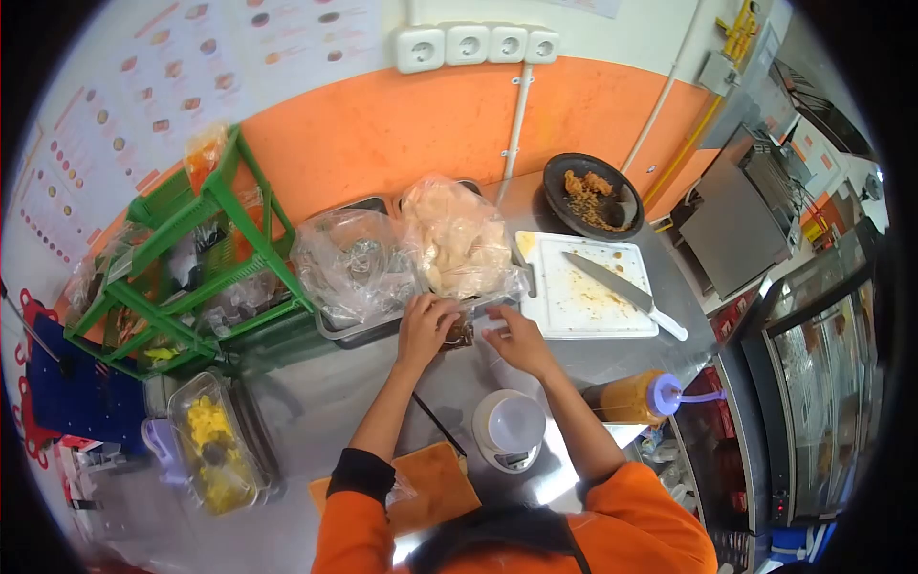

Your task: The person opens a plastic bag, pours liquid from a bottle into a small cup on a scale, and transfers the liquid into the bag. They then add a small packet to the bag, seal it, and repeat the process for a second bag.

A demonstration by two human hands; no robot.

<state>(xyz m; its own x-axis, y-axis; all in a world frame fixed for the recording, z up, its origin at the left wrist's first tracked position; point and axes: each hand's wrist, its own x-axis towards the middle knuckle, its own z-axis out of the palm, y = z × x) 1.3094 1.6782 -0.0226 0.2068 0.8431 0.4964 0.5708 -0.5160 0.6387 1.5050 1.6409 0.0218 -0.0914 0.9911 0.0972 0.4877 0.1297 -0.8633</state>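
My left hand (427, 330) is at the front edge of the trays, its fingers curled in on a small clear plastic packet (460, 334) with dark brown contents. Just right of the packet is my right hand (521, 342), thumb and fingers apart with nothing visible between them. Behind both hands, a large clear bag of pale pieces (459, 239) fills one metal tray. Below my right hand stands a small round white scale (510, 430) with a shallow bowl-like top. What exactly my left fingertips pinch is partly hidden.
A knife (612, 282) lies on a white cutting board (564, 320), with a stone mortar (593, 196) behind. A sauce bottle (631, 397) lies at right. Left are a green rack (182, 249), a bagged tray (349, 258) and a yellow-filled container (215, 445). An orange-brown board (435, 488) lies near my body.
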